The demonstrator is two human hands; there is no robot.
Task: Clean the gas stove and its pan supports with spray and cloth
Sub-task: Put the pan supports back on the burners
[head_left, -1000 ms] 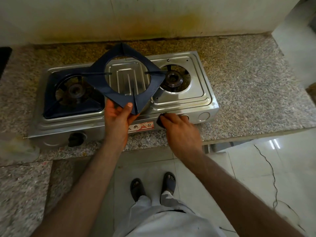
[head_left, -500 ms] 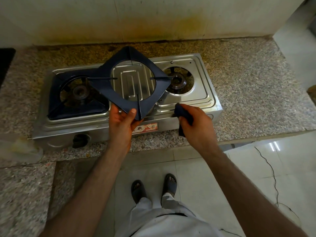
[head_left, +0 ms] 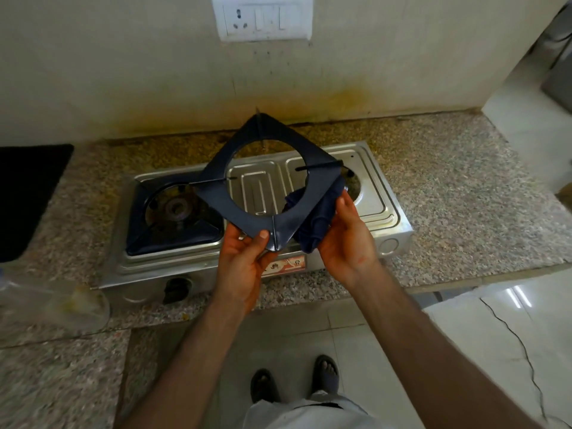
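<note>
A steel two-burner gas stove point(head_left: 376, 212) stands on the granite counter. My left hand point(head_left: 244, 258) grips the near corner of a dark blue square pan support point(head_left: 318, 184), lifted and tilted above the stove's middle. My right hand point(head_left: 348, 239) holds a dark blue cloth point(head_left: 315, 224) against the support's right underside. A second pan support point(head_left: 173, 233) sits in place over the left burner point(head_left: 176, 207). The right burner is mostly hidden behind the lifted support and the cloth.
A clear plastic bottle point(head_left: 52, 301) lies blurred at the counter's left front. A black mat point(head_left: 28, 193) lies at the far left. A white switch and socket plate point(head_left: 263, 17) is on the stained wall. The counter's front edge runs below the stove.
My right hand has lifted the cloth from the stove's front edge up under the right side of the raised pan support. The support has risen higher in my left hand.
</note>
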